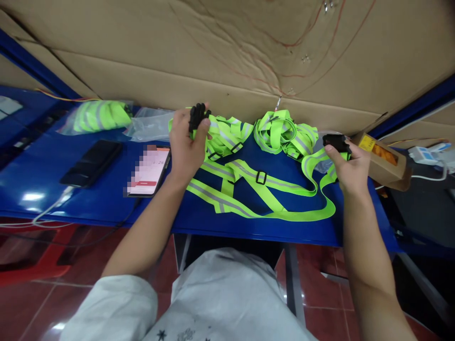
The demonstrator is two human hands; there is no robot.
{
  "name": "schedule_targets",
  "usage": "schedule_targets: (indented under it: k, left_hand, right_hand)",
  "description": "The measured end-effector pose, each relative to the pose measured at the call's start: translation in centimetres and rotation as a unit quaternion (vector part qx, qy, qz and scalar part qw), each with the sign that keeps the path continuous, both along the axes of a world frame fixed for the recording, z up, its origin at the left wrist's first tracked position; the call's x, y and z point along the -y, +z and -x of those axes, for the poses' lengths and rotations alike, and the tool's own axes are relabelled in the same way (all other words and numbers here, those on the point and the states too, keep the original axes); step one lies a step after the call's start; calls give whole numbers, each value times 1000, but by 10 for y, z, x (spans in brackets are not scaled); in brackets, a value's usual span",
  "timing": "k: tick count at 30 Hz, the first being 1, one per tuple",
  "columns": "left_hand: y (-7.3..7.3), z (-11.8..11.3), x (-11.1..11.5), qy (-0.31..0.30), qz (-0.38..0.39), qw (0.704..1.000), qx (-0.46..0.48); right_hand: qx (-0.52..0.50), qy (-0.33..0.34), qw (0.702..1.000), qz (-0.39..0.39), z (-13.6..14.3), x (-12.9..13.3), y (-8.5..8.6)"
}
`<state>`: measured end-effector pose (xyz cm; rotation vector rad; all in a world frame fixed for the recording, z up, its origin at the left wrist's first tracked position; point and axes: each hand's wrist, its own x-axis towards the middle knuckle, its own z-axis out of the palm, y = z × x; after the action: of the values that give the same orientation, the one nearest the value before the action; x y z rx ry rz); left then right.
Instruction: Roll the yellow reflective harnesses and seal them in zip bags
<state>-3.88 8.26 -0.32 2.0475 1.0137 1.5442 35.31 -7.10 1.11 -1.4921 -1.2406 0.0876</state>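
Observation:
A neon-yellow reflective strap harness [245,210] with grey stripes lies spread on the blue table, a black slide adjuster [261,177] on one strap. My right hand [351,163] is closed around a black plastic buckle [336,141] at the harness's right end, lifting the looped strap there. At the left, my left hand [188,149] pinches a black ridged piece [197,117] that looks like buckle parts; its exact kind is unclear. Just beyond the left hand lies a bundled neon harness [227,135]. Another rolled bundle [275,131] lies to its right.
On the left are a bagged neon bundle [101,116], a clear plastic bag [151,125], a dark phone [92,163] with a cable and a lit phone [149,173]. A cardboard box [382,161] stands at right. Cardboard panelling [227,57] rises behind the table [213,227].

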Motion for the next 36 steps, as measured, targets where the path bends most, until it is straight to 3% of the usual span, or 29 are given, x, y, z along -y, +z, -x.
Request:
schedule_targets:
  k: [2,5,15,19,26,28,30,33,36]
  left_hand:
    - [7,-3,9,19,-22,1000,-11]
    - [14,-6,17,-2,-28,999,-36]
    - [11,-8,18,-16,-6,999,-38]
    - [13,-3,19,-2,-46,996,-71]
    - [12,10,14,22,-79,995,-64]
    - [12,8,17,13,-89,993,-72]
    - [12,2,24,-11,-119,987,-109]
    - [8,-14,39,-67,-178,963,-192]
    - [3,-30,56,-106,-224,937,-245]
  right_hand:
    - [26,6,1000,9,1,2,1]
    - [51,15,999,9,3,3,3]
    - [66,54,996,24,1,6,4]
    - [71,69,995,27,2,7,3]
    - [-65,85,994,-14,1,5,0]
    - [6,73,997,-15,5,6,3]
    - [153,72,986,-11,15,10,7]
    - [361,103,927,-11,41,17,9]
    - [446,139,884,-14,70,23,6]
